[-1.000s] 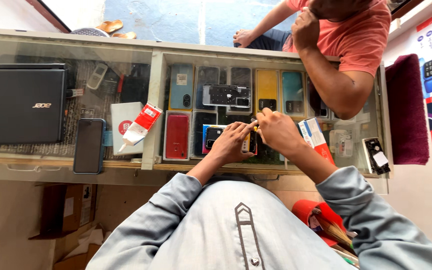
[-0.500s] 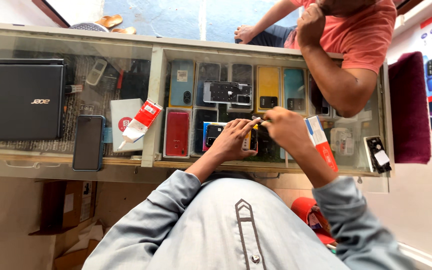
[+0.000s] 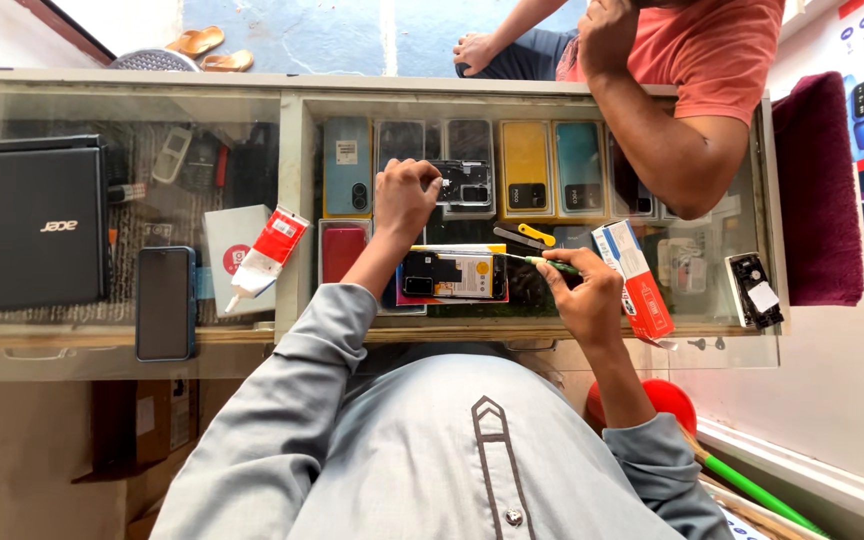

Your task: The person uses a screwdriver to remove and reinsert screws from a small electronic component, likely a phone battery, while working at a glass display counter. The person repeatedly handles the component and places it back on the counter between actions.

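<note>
Green-handled, the screwdriver (image 3: 542, 263) sits pinched in the right hand (image 3: 587, 300), tip at the opened phone (image 3: 452, 275) on the glass counter (image 3: 292, 180). The left hand (image 3: 407, 195) stretches forward, fingers curled onto a phone back cover (image 3: 462, 183).

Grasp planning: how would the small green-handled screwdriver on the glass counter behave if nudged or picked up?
The green-handled screwdriver in the right hand looks thin and rigid, likely very light. Its seemingly round handle would probably roll on the smooth glass counter if set down. The fine tip, resting against the opened phone, may slip or bend under side load.
</note>
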